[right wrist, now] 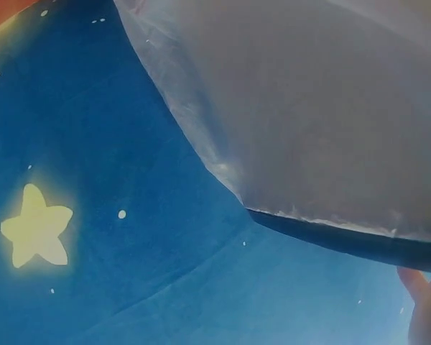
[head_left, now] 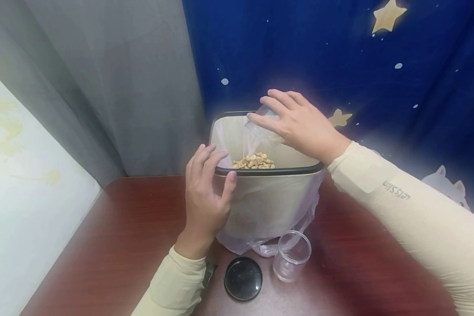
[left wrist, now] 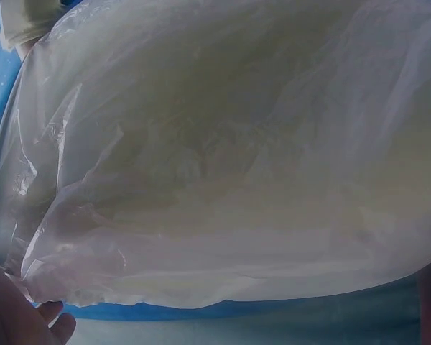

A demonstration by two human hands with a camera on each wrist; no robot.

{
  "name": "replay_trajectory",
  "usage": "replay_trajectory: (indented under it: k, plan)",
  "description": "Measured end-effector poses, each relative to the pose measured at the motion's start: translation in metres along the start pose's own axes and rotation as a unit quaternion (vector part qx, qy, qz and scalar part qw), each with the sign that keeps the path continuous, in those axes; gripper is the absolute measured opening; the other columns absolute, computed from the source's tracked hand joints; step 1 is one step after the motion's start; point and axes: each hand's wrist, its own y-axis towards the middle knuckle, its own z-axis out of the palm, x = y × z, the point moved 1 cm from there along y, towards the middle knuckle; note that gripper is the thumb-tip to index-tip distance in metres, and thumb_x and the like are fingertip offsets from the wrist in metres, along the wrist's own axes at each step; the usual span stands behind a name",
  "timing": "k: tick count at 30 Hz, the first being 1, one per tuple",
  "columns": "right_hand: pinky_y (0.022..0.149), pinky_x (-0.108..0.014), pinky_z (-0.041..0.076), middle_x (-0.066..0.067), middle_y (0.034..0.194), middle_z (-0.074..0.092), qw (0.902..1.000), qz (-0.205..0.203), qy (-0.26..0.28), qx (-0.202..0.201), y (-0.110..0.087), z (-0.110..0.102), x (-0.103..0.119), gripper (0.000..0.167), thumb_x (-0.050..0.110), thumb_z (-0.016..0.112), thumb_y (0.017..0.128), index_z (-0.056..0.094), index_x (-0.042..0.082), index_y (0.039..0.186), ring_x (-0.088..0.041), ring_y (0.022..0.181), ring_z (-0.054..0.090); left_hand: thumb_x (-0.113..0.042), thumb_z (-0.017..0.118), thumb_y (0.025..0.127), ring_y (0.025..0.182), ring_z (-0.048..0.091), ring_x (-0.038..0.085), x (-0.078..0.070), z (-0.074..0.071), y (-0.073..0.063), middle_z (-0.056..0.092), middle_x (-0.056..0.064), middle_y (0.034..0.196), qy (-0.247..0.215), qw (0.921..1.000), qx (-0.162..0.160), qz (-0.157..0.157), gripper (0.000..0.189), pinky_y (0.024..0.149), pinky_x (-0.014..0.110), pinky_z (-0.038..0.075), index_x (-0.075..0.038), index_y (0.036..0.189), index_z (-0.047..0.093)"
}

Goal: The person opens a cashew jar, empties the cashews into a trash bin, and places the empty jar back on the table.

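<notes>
In the head view my right hand (head_left: 302,125) grips a clear plastic jar (head_left: 257,134), tipped over the mouth of a cream bin (head_left: 266,199) lined with a thin plastic bag. Pale tan nuts (head_left: 254,162), perhaps cashews, show in a heap inside the bin. Beside the bin's front left corner is my left hand (head_left: 207,193), fingers loosely bent and holding nothing; whether it touches the dark rim (head_left: 276,171) I cannot tell. The left wrist view is mostly filled by the bag-covered bin wall (left wrist: 223,165), and the right wrist view shows its bagged side (right wrist: 309,108).
A second clear jar (head_left: 291,259) stands lidless on the reddish-brown table (head_left: 142,228), in front of the bin. A round black lid (head_left: 243,279) lies left of it. Behind the bin hang a grey curtain (head_left: 142,87) and a blue star-patterned curtain (head_left: 300,48).
</notes>
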Motion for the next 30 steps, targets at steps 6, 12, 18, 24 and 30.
replay_trajectory:
  k: [6,12,18,24,30]
  plan:
    - [0.113,-0.052,0.035,-0.020,0.147,0.049,0.9999,-0.015,-0.005,-0.005,0.0002,0.0010,0.0007,0.088,0.012,0.088,0.072,0.046,0.023,0.149,-0.039,0.143,0.037,-0.031,0.058,0.094,0.140,0.044,0.035,-0.0004,-0.0005,-0.0001,0.057,0.016,0.138,0.001,1.0000,-0.002,0.003,0.039,0.119,0.047,0.031,-0.007,0.123,0.065]
    - [0.112,-0.052,0.036,-0.019,0.145,0.051,0.9995,-0.028,-0.017,-0.005,0.0010,0.0012,0.0016,0.086,0.008,0.085,0.074,0.046,0.021,0.149,-0.038,0.142,0.038,-0.031,0.058,0.094,0.139,0.044,0.036,-0.0008,-0.0008,0.0000,0.057,0.017,0.137,0.001,1.0000,-0.004,0.005,0.038,0.119,0.047,0.031,-0.006,0.123,0.065]
    - [0.114,-0.051,0.035,-0.018,0.148,0.050,0.9989,-0.033,-0.029,0.015,0.0023,0.0008,0.0027,0.080,0.007,0.081,0.078,0.046,0.019,0.149,-0.036,0.143,0.039,-0.032,0.057,0.095,0.139,0.044,0.036,-0.0004,0.0004,-0.0003,0.057,0.018,0.137,0.000,1.0000,-0.005,0.008,0.039,0.119,0.048,0.031,-0.006,0.123,0.065]
    - [0.115,-0.050,0.035,-0.017,0.147,0.051,0.9980,-0.046,-0.039,0.022,0.0031,0.0022,0.0031,0.061,-0.003,0.066,0.088,0.049,0.015,0.144,-0.035,0.143,0.041,-0.033,0.056,0.096,0.139,0.044,0.035,0.0005,0.0012,-0.0019,0.057,0.017,0.138,0.000,1.0000,-0.006,0.006,0.039,0.118,0.048,0.031,-0.006,0.123,0.065]
    - [0.116,-0.050,0.034,-0.019,0.148,0.050,0.9962,-0.064,-0.053,0.024,0.0029,0.0020,-0.0002,0.062,-0.014,0.056,0.089,0.049,0.014,0.143,-0.036,0.143,0.041,-0.033,0.057,0.096,0.140,0.044,0.035,0.0019,0.0029,-0.0031,0.057,0.018,0.137,-0.004,1.0000,-0.005,0.002,0.038,0.119,0.049,0.031,-0.006,0.123,0.064]
